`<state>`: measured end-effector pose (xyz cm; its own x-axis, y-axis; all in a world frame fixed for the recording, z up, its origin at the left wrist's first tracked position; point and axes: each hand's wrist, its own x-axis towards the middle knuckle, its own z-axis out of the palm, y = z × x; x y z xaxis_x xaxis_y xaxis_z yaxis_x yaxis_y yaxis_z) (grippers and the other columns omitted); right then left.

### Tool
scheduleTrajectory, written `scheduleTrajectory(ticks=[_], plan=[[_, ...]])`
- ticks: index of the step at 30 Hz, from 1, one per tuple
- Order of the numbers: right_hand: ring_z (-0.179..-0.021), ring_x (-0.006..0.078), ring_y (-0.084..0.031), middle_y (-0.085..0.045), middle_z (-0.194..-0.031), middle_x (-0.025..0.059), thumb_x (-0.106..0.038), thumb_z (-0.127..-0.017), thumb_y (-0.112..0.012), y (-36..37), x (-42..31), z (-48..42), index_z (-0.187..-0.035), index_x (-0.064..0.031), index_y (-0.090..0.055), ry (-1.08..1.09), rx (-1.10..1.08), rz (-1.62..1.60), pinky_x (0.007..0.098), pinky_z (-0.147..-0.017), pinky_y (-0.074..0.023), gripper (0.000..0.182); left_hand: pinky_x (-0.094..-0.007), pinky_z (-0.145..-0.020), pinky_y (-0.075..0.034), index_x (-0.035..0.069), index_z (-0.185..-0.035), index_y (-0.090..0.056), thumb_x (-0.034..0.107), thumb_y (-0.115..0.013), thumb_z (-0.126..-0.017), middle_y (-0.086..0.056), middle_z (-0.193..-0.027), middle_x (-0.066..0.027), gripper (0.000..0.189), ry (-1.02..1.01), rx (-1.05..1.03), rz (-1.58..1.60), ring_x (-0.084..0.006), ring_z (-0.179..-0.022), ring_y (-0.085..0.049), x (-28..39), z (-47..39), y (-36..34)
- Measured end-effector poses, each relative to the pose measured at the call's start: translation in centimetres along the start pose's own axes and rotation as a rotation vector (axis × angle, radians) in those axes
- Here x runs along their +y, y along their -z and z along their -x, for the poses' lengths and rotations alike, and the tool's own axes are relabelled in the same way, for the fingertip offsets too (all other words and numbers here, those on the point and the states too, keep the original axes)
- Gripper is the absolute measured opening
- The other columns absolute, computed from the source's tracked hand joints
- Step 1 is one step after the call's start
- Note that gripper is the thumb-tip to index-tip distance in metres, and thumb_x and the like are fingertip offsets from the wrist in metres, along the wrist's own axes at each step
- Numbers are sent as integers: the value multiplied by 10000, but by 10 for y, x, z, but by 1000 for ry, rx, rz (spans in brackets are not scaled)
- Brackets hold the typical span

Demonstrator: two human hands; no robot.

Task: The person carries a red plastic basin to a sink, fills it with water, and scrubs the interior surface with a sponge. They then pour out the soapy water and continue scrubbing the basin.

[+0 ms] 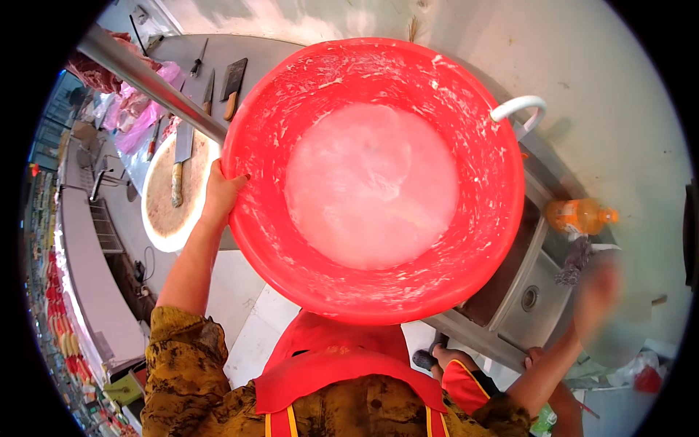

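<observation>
A large red plastic basin [377, 295] fills the middle, tilted a little, with whitish cloudy liquid [371, 185] inside and pale residue smeared on its walls. My left hand [221, 191] grips the basin's left rim, thumb on the inner side. On the far right, my right hand [599, 292] is motion-blurred against a greyish translucent object [617, 333], perhaps a plastic vessel; whether it is held cannot be told. A white curved pipe [521, 106] reaches over the basin's right rim.
A metal sink [532, 317] and an orange drink bottle [579, 216] are at right. Beside a co-worker's hand [534, 356] runs the sink's edge. At left, a knife [180, 164] lies on a round chopping board [169, 207]; a cleaver [234, 87], meat [93, 71] and a metal pole [153, 82] are near.
</observation>
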<state>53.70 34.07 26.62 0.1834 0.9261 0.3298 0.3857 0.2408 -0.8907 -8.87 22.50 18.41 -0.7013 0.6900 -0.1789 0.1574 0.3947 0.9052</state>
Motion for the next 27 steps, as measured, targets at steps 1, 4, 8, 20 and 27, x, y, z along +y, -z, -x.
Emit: scheduleTrajectory(ticks=[1,4,8,20,27], plan=[[-873,117,-583,-623,-1003,24,71,-825,-527,-44,-50,13,-1128,-10,-576,55,-91,12,262,-796,-460,318,-355,-761,-549,-21,-1219,-422,-13,-647,-801,-614,-1065,-175,475,7,-20,89,-239,-896,-645,-11,-7,12],[-917,145,-622,-634,-1045,41,79,-824,-542,-204,-162,50,-1149,-14,-569,26,-493,73,285,-783,-488,339,-347,-761,-548,-13,-1187,-426,-36,-659,-794,-612,-1051,-170,457,64,-46,364,-236,-888,-642,-40,-19,68],[-770,266,-666,-673,-864,166,-142,-798,-667,-400,-140,94,-926,-35,-646,60,-643,554,371,-681,-506,169,-342,-777,-540,-13,-1118,-449,-53,-660,-781,-617,-1020,-151,400,70,-100,601,-232,-884,-636,-72,-48,117],[-1063,319,-566,-539,-1183,178,-46,-752,-667,-622,-77,292,-1205,-111,-521,376,-1301,538,399,-883,-484,481,-326,-807,-517,-9,-1091,-483,-14,-702,-751,-618,-1039,-137,404,95,-167,733,-199,-917,-620,-127,-85,211],[-1042,287,-549,-533,-1114,133,29,-731,-636,-665,-187,259,-1133,-68,-597,414,-798,56,357,-878,-466,415,-325,-814,-520,-10,-1158,-478,-55,-662,-738,-614,-1053,-124,461,133,-204,708,-194,-930,-622,-122,-88,216]])
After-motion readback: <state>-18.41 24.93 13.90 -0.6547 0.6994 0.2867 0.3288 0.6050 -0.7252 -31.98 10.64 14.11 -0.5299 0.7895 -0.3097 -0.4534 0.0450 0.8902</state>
